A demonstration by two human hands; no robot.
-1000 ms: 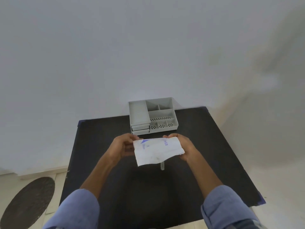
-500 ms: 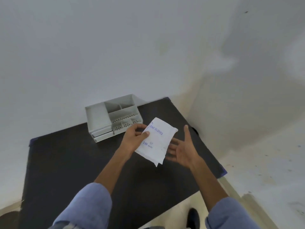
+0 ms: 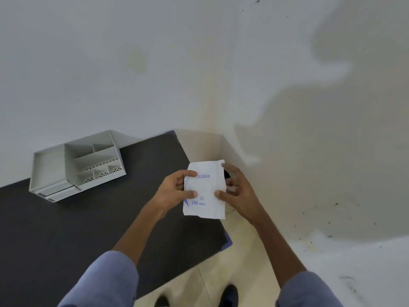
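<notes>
Holding the glove packet (image 3: 205, 189) up, well right of the grey organizer (image 3: 75, 165) and over the counter (image 3: 66, 229) edge, likely to read its print: my left grip (image 3: 174, 191) pinches one side, my right grip (image 3: 239, 191) the other.

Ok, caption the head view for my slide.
Left hand and right hand hold a white glove packet above the black table edge, grey organiser behind.
</notes>
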